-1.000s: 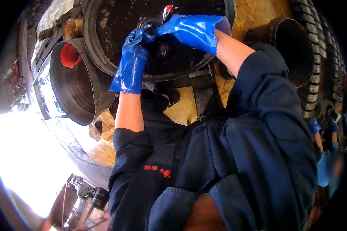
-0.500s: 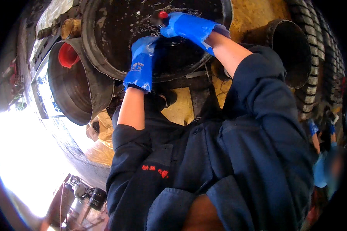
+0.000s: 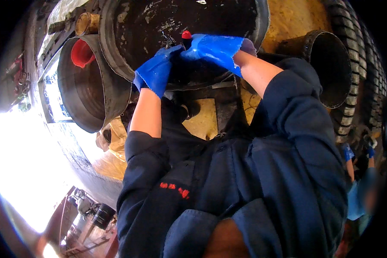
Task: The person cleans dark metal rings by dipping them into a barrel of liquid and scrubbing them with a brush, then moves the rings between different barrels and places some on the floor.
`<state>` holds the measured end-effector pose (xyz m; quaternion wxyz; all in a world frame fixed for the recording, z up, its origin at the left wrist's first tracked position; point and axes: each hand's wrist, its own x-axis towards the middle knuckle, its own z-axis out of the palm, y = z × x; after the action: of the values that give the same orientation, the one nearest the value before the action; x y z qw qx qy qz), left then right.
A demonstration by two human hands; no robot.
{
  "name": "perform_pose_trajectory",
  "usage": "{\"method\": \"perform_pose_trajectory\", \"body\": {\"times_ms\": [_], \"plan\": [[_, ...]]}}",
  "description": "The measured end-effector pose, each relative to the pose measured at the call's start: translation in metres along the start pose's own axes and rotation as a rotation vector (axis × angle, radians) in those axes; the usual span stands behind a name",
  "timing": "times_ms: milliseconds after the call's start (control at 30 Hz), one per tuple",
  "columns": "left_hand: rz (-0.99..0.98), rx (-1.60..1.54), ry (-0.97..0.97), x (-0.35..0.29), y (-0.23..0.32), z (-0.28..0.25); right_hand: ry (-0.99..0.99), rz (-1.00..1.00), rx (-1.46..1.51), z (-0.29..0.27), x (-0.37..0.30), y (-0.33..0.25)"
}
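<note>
My right hand, in a blue rubber glove, is closed round a small dark object with a red tip. That tip points away from me above the glove; the rest of the object is mostly hidden, so its kind cannot be told. My left hand, gloved the same way, meets the right one at the fingertips. Its fingers are closed together, and what they hold is hidden. Both hands are over the near part of a large round black tub with dark, wet-looking contents and pale flecks.
At the left stands a dark bucket with a red funnel-like vessel in it. A brown cylinder is behind it. To the right lie an open black barrel and large tyres. A blue-clad person works far right.
Both hands have come nearer to me and slightly right, with the red-tipped object still between them. The splashing around it has lessened. My view has shifted a little.
</note>
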<state>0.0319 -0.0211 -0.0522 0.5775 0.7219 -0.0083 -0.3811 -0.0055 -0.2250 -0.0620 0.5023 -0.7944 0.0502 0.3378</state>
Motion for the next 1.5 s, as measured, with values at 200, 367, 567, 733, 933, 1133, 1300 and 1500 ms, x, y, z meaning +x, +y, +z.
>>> {"method": "perform_pose_trajectory", "body": {"times_ms": [200,367,567,733,933,1133,1300,1500], "plan": [[-0.106,-0.100,-0.065,0.015,-0.009,-0.005,0.297,0.027,-0.049,-0.042,0.011,0.001],[-0.130,-0.125,-0.069,0.023,-0.009,-0.003,0.476,-0.101,-0.074,-0.052,0.023,-0.002],[-0.071,-0.116,-0.018,0.023,-0.001,-0.002,0.489,-0.180,0.150,-0.044,0.051,0.036],[-0.049,-0.188,0.028,0.019,-0.004,-0.008,0.560,-0.094,0.052,-0.036,0.032,0.041],[-0.019,-0.133,0.028,0.020,-0.006,-0.004,0.596,-0.063,0.062,-0.027,0.023,0.034],[0.049,0.025,0.002,0.026,-0.016,0.009,0.710,0.044,0.030,-0.030,0.031,0.039],[-0.228,-0.643,0.155,0.043,-0.018,0.021,0.592,-0.097,0.005,-0.039,0.045,0.040],[-0.433,-0.803,0.329,0.049,-0.027,0.015,0.263,-0.217,-0.099,0.002,0.042,-0.006]]}}
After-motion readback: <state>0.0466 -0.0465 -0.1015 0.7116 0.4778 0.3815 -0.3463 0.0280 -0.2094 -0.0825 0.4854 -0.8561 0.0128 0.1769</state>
